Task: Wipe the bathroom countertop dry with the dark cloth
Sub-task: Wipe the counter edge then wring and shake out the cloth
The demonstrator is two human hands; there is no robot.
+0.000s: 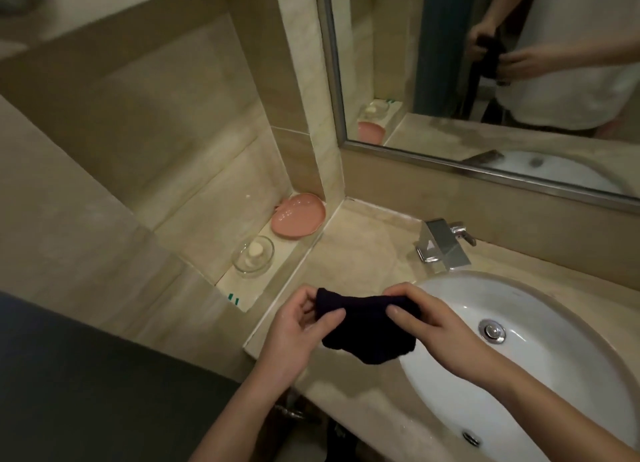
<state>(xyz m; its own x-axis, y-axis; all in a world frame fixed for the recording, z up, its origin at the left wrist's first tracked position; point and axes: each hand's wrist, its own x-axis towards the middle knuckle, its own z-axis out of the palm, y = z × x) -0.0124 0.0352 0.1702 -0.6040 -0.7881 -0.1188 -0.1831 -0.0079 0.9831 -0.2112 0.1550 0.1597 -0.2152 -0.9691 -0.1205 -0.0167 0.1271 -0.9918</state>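
Cloth: I see the dark cloth (367, 326) bunched and held above the bench's (349, 250) front edge, beside the sink (554, 368).
Left hand (298, 326): fingers pinching the cloth's left end.
Right hand (433, 323): fingers gripping its right end.
Room: bare bench stretches back toward the tap (445, 243); pink dish (298, 219) and soap bowl (252, 259) sit on the side ledge.

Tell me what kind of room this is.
A bathroom, most likely: a white sink set in a stone countertop, a chrome faucet under a wall mirror, and a soap dish on the side ledge.
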